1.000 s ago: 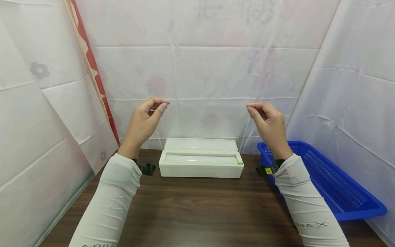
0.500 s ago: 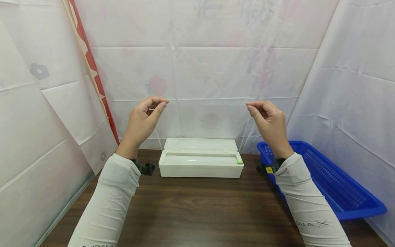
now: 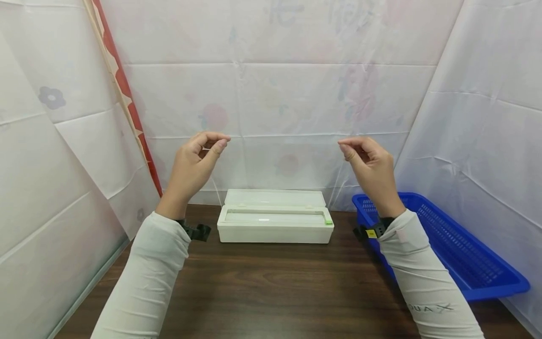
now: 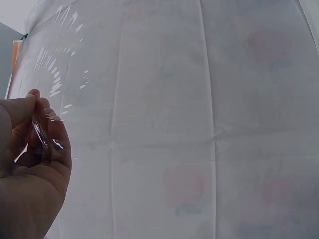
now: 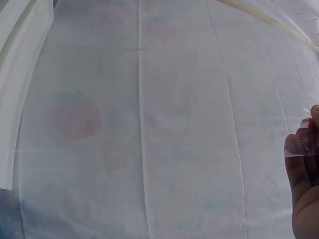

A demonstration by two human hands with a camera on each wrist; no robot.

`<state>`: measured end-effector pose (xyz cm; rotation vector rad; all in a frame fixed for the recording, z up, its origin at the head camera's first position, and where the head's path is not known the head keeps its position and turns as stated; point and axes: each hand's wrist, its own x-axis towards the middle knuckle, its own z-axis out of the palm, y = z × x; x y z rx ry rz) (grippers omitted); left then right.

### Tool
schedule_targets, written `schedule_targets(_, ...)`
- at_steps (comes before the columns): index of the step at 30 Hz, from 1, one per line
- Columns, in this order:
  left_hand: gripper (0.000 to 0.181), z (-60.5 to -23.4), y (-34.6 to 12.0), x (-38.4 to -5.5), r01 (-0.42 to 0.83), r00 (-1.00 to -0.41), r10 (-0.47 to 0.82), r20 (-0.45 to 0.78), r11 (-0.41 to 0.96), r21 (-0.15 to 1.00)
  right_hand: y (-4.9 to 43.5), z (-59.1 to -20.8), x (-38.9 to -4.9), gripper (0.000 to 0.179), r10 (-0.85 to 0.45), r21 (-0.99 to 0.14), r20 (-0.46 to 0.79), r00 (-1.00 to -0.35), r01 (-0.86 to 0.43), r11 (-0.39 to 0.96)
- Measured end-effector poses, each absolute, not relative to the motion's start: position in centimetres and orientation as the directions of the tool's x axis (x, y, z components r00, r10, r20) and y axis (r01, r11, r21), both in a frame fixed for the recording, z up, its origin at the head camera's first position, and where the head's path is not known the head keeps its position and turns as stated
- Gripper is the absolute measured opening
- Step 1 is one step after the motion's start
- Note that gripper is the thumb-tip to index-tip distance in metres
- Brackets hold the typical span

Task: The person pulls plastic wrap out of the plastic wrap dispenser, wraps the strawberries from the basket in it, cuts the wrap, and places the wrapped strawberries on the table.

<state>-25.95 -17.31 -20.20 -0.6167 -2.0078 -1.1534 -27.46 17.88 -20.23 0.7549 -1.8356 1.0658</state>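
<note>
Clear cling film [image 4: 56,82] hangs stretched between my two raised hands, nearly invisible apart from glints and its side edges. My left hand [image 3: 191,165] pinches one top corner between thumb and fingers. Level with it, my right hand [image 3: 374,165] pinches the other corner; folds of film [image 5: 299,147] lie over its fingers in the right wrist view. Below and between the hands, a white cling film dispenser box [image 3: 275,234] stands on the table with its lid [image 3: 274,197] tipped back. The film's edges slant down toward the box ends. A green slider [image 3: 328,221] sits at the box's right end.
A blue perforated plastic basket [image 3: 461,254] stands on the right, partly behind my right forearm. Dark wooden table [image 3: 271,287] extends in front of the box. White patterned sheets [image 3: 275,99] hang behind and on both sides.
My left hand has drifted slightly left and up, and my right wrist slightly right. Both keep their pinch on the film; the box stays where it was.
</note>
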Motion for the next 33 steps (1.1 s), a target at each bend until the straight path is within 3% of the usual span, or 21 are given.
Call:
schedule_targets(11, 0.022, -20.5, -17.6, -24.8, 0.721, -0.599, 0.079, 0.797, 0.486, 0.494, 17.1, -19.4, -24.7, 0.017, -0.104, -0.409, 0.868, -0.486, -0.817, 0.407)
schedule_targets(17, 0.020, -20.0, -17.0, -22.5, 0.727, -0.597, 0.089, 0.797, 0.481, 0.491, 17.2, -19.3, -23.9, 0.017, -0.113, -0.438, 0.847, -0.520, -0.802, 0.406)
schedule_targets(27, 0.016, -19.6, -16.7, -20.7, 0.761, -0.580, 0.141, 0.802, 0.445, 0.472, 18.1, -19.6, -23.8, 0.017, -0.198, -0.448, 0.819, -0.538, -0.816, 0.367)
schedule_targets(33, 0.015, -19.9, -16.9, -20.4, 0.775, -0.564, 0.180, 0.806, 0.452, 0.442, 18.7, -19.7, -23.3, 0.015, -0.256, -0.412, 0.816, -0.518, -0.832, 0.371)
